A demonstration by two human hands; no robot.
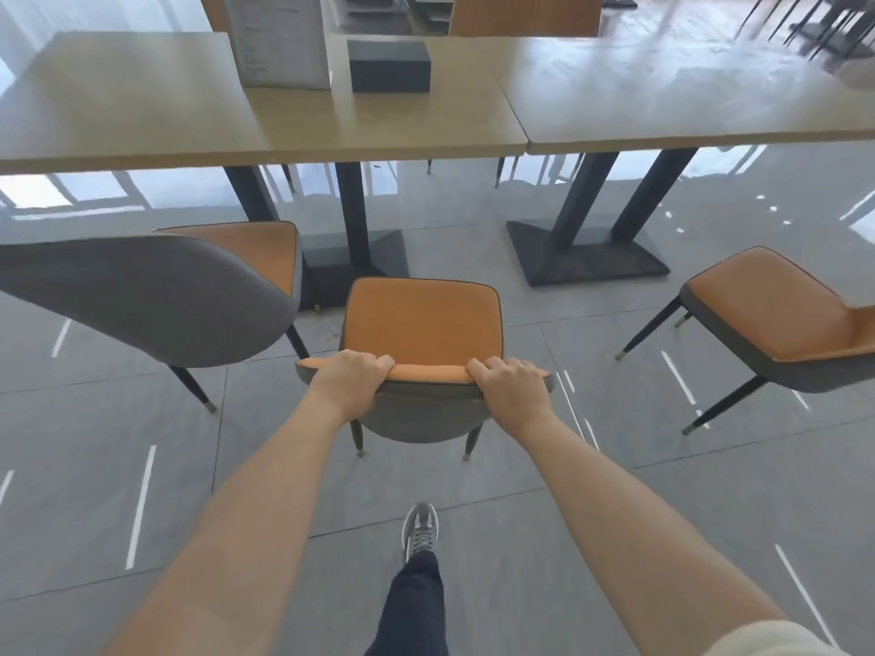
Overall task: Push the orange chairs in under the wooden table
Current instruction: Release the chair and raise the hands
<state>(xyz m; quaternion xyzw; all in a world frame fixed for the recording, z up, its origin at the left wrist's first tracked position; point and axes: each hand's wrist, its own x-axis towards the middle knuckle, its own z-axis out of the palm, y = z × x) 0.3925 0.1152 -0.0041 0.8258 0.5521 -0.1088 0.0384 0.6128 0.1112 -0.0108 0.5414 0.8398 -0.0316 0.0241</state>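
Your left hand point(352, 378) and right hand point(511, 385) are both clenched over the top edge of the backrest point(431, 373) of the middle chair point(421, 319). Your fingers curl over onto the orange front side, and the backs of your hands lie against the grey outer shell. The left hand sits near the left end of that edge and the right hand near the right end, with a strip of orange padding bare between them. Both arms reach out nearly straight.

The chair stands on the grey tiled floor point(94, 466) facing the wooden table point(142, 120). Its whole seat is in plain sight, so none of it is under the tabletop. The front of the seat points at the gap between the two dark table bases point(587, 258).

A second chair point(142, 291) stands just to your left, turned at an angle, with its grey back towards you. A third chair point(776, 319) stands well apart on your right and is cut off by the edge of the view. Neither of them is tucked in either.

On the tabletop are a dark box point(389, 66) and, just beside it, an upright printed card point(279, 40). Another table point(686, 101) butts against the first on the right. Below your arms, one grey shoe point(420, 527) is planted on the tiles.
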